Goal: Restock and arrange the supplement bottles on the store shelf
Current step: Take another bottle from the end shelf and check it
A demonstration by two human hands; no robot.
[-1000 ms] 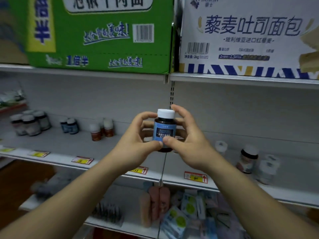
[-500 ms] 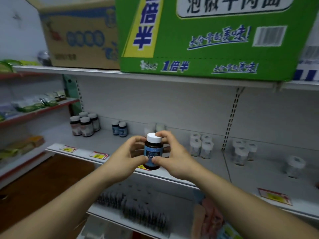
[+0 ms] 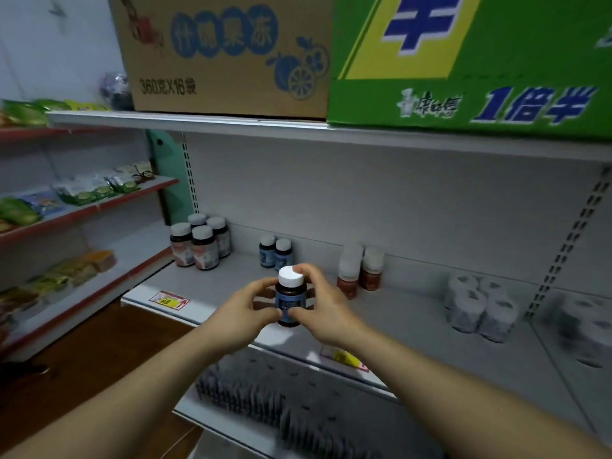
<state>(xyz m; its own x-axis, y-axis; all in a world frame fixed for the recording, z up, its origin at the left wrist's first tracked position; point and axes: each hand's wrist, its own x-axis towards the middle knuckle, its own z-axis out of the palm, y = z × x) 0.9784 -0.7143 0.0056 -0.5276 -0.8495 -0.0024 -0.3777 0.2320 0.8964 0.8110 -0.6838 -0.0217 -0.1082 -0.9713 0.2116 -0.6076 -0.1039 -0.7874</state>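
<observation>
Gripping bottle (image 3: 288, 302), seemingly upright: left hand (image 3: 244, 313); right hand (image 3: 326, 309).

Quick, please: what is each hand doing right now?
Left hand: holds the blue-label bottle.
Right hand: holds the same bottle.

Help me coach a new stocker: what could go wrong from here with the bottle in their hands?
The dark blue-labelled, white-capped bottle is pinched between the left hand and right hand near the front edge of the grey metal shelf; a slip might drop it. Pushing it back could topple the two matching blue-labelled bottles or neighbouring red-labelled bottles.
</observation>
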